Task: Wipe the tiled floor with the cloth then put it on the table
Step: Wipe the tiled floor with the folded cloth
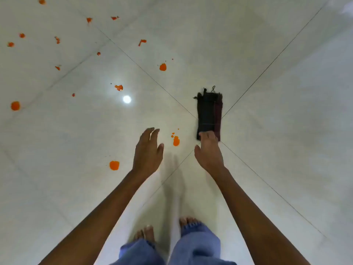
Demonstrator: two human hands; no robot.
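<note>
A dark folded cloth [209, 113] lies flat on the glossy white tiled floor [277, 131], right where the tile seams cross. My right hand [209, 150] reaches down over its near end, fingertips overlapping the cloth's edge; whether they touch it I cannot tell. My left hand [148, 150] hangs open to the left, fingers spread, holding nothing. Orange spills dot the floor: one blob [176, 140] lies between my hands, another [114, 165] sits left of my left wrist, and several more [163, 67] are scattered toward the far left.
My bare feet [188, 222] and blue jean hems [198, 243] are at the bottom centre. A ceiling light reflects off the tile [127, 99]. Thin dark grout lines [267, 67] run diagonally across the floor.
</note>
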